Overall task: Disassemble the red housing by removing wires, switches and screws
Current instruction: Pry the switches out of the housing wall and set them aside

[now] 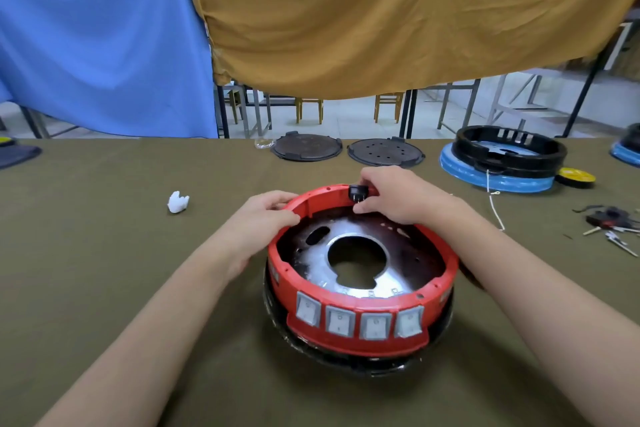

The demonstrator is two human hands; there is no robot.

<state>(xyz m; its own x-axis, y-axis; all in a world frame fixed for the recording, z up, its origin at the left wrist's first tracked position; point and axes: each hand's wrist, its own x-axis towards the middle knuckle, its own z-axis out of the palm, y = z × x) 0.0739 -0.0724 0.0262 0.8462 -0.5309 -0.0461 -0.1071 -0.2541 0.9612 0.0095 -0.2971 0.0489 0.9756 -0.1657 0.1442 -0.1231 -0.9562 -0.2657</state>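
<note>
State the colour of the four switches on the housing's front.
Pale grey-white switches, set in the red housing; head view.

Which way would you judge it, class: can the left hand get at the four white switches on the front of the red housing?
Probably yes. The left hand only grips the red housing rim, and nothing covers the white switches.

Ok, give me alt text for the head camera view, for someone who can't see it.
A person's right hand pinches a small black socket at the far rim of a round red housing on an olive tablecloth, while the left hand grips the rim. Four grey switches line its near side.
</note>
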